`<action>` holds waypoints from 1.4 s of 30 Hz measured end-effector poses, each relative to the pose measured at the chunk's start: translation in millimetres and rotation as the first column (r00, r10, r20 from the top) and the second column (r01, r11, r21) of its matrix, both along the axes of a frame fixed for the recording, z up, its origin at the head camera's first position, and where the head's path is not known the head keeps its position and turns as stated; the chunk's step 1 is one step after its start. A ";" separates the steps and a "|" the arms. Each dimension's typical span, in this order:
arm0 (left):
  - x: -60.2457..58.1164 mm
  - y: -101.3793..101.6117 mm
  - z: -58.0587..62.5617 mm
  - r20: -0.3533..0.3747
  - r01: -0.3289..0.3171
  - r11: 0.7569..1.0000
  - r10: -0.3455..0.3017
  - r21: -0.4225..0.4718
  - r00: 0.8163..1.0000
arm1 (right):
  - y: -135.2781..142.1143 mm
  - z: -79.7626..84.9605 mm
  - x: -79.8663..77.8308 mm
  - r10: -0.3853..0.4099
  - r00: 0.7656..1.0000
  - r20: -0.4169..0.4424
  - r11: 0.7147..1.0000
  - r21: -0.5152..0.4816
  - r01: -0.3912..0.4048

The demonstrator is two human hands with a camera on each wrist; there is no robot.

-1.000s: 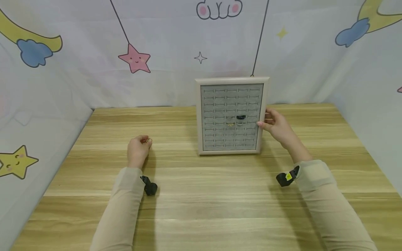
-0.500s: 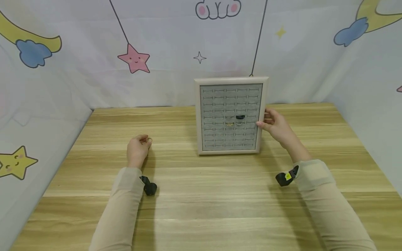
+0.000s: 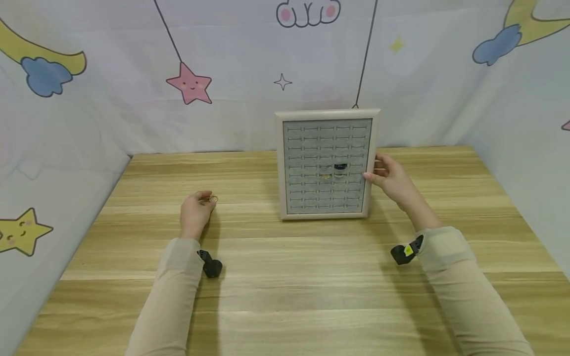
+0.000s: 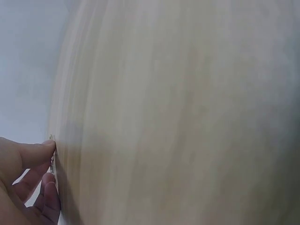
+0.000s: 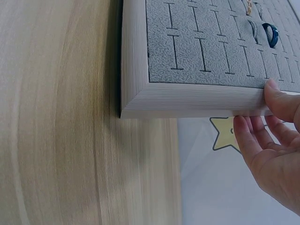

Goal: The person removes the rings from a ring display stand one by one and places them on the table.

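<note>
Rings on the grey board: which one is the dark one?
The top-right ring of the four in the head view: it's dark bluish, while the gold ring and two silver rings are lighter.

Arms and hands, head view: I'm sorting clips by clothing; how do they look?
The left sleeve and right sleeve are long and plain beige, ending in wide cuffs. The left hand and right hand wear no gloves. Small black devices sit at both cuffs, the right one bearing a yellow patch.
</note>
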State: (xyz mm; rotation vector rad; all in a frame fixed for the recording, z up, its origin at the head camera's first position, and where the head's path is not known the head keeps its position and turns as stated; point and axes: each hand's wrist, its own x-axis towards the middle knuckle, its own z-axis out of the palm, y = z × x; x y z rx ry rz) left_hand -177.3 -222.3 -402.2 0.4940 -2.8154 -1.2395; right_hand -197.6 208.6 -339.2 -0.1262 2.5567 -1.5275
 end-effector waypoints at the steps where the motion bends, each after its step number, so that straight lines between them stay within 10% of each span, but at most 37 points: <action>1: 0.0 -0.1 -0.1 0.002 0.000 1.000 0.000 0.000 1.000 | -0.1 0.2 0.1 -0.001 1.000 0.001 1.000 0.000 0.001; 32: -3.0 9.0 0.2 0.014 0.074 0.997 -0.074 0.019 0.997 | -1.2 -0.3 1.7 0.004 1.000 0.017 1.000 -0.009 -0.004; 42: -12.1 57.0 31.9 -0.223 0.089 0.986 -0.056 0.142 0.973 | -0.2 0.3 1.0 0.005 1.000 0.008 1.000 0.002 -0.005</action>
